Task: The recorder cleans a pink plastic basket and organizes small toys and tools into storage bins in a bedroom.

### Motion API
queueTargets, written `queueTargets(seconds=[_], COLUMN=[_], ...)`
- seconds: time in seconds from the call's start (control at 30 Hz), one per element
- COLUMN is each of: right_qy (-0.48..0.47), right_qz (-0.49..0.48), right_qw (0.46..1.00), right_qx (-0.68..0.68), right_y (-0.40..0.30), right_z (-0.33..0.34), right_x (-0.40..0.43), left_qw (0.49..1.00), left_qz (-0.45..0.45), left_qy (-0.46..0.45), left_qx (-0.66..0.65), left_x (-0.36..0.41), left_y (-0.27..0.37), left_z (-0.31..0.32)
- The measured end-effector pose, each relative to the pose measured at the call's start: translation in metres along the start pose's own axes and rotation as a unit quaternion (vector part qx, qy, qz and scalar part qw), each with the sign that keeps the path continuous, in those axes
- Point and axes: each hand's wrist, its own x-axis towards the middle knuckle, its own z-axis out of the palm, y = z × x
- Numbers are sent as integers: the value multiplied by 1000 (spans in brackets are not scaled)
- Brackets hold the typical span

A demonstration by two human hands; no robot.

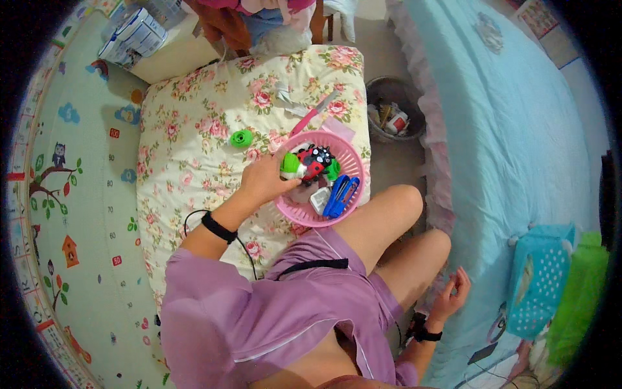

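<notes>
My left hand (pixel 266 181) holds a green and white plastic piece (pixel 291 165) over the left side of a round pink plastic basket (pixel 357 150). Inside the basket lie a red and black ladybug toy (pixel 317 161), another green piece (pixel 333 169), a blue stapler-like tool (pixel 342 196) and a small white plastic item (pixel 319 200). A similar green piece (pixel 241 138) rests on the floral cushion, left of the basket. Behind the basket lies a knife with a pink handle (pixel 304 122). My right hand (pixel 451 295) is beside the bed, fingers curled, with nothing visible in it.
The basket stands on a floral cushion (pixel 194 121) near my thigh. To the right are a waste bin (pixel 413 131) with rubbish and a bed with a light-blue cover (pixel 505 136). A turquoise dotted basket (pixel 539 287) is on the bed. A black cable (pixel 249 253) runs under my left wrist.
</notes>
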Motion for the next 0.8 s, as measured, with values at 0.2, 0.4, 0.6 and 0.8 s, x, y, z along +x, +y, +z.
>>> queueTargets(seconds=[0.2,0.4,0.6,0.8], right_qy=[24,36,43,45], right_qz=[-31,-6,40,35], right_qw=[999,999,997,998], right_qx=[-15,-10,58,39], right_y=[8,10,-5,6], right_z=[-9,-14,-9,-15], right_x=[-5,-20,-16,-17], left_qw=[993,979,981,958], left_qz=[-117,-78,171,220], left_qy=[17,159,66,172], left_qx=[-5,-102,-62,-69], left_x=[-1,-21,-35,-19], left_y=[4,25,26,12], left_z=[16,39,98,80])
